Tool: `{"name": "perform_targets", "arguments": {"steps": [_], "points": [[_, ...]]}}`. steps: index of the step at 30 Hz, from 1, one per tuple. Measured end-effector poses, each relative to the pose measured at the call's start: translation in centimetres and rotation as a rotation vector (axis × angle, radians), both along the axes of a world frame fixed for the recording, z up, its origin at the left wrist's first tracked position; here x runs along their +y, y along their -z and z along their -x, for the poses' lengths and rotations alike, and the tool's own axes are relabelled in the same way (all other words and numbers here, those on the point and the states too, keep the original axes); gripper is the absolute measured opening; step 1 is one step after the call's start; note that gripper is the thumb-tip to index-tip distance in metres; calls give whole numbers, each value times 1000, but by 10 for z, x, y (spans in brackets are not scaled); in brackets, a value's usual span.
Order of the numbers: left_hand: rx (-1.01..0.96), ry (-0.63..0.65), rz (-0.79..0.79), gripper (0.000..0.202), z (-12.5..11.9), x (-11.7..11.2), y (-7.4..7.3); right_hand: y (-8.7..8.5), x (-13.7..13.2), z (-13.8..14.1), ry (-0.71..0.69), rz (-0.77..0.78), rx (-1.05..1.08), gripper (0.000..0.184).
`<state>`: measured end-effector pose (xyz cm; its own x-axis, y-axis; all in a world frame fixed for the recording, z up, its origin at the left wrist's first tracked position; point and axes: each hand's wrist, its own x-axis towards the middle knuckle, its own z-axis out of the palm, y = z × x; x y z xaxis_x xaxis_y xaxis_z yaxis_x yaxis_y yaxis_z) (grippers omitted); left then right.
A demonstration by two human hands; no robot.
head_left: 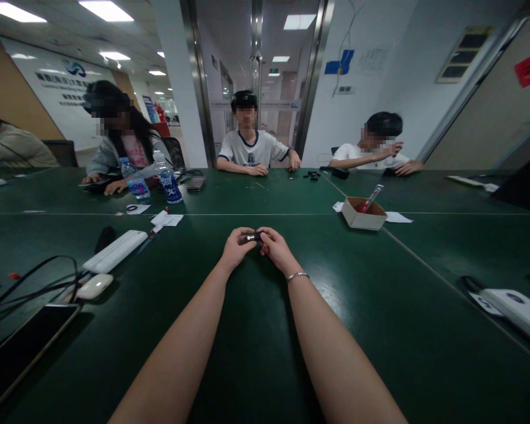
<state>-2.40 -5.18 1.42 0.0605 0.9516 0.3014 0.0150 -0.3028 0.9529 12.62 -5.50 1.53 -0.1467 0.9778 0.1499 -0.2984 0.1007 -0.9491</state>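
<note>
At twelve o'clock, the right hand pinches a small dark cylinder above the tabletop; the left hand curls round its silver end, contact unclear. Light, level fingertip support seems best.

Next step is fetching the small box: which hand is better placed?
Probably the right hand: it is nearer the box than the left hand, though it seems to grip the black item.

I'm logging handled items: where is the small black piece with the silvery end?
Near the middle of the head view, the black piece is between the left hand and right hand, over the green table.
</note>
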Motion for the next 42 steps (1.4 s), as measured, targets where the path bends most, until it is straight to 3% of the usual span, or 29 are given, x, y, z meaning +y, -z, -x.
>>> {"name": "perform_targets", "arguments": {"steps": [6, 10, 16, 20, 29, 32, 35, 42], "points": [[42, -123, 188, 33, -4, 0, 1, 1, 1, 1, 7, -6, -12, 40], [169, -96, 94, 26, -5, -3, 0, 1, 1, 1, 1, -11, -35, 40], [134, -65, 109, 29, -6, -7, -3, 2, 2, 0, 9, -10, -40, 39], [167, -57, 22, 34, -7, -9, -5, 2, 2, 0, 4, 1, -30, 39], [133, -114, 42, 37, -7, -7, -4, -1, 0, 0, 5, 4, -39, 38], [123, -94, 81, 29, -6, -8, -5, -1, 0, 0, -2, 5, -38, 38], [135, -124, 35, 31, -5, -7, -4, -2, 0, 0, -2, 4, -32, 38], [184, -69, 24, 27, -7, -8, -4, -2, 0, 1, 1, 6, -32, 39]]}}
